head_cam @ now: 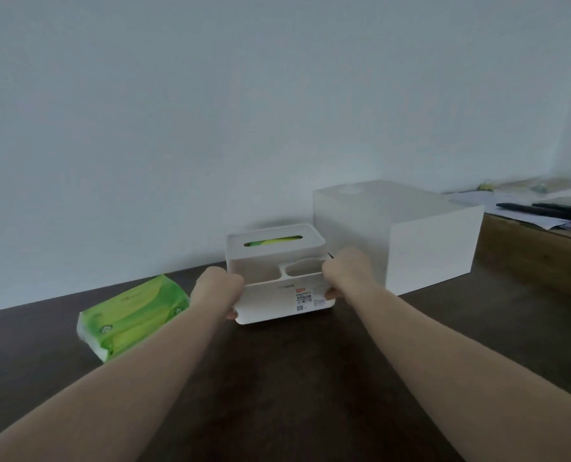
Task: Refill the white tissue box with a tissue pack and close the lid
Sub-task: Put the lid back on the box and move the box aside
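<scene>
The white tissue box (277, 301) stands on the dark table near the wall, with two open compartments at its front. Its lid (274, 240) lies on top, and green shows through the slot. My left hand (215, 288) grips the box's left front corner, and my right hand (345, 271) grips its right side. A green tissue pack (130, 315) lies on the table to the left of the box, partly behind my left forearm.
A large white box (410, 235) stands just right of the tissue box, against the wall. Farther right is a wooden surface (537, 255) with papers and dark objects (557, 211). The dark table (294, 378) stretches toward me.
</scene>
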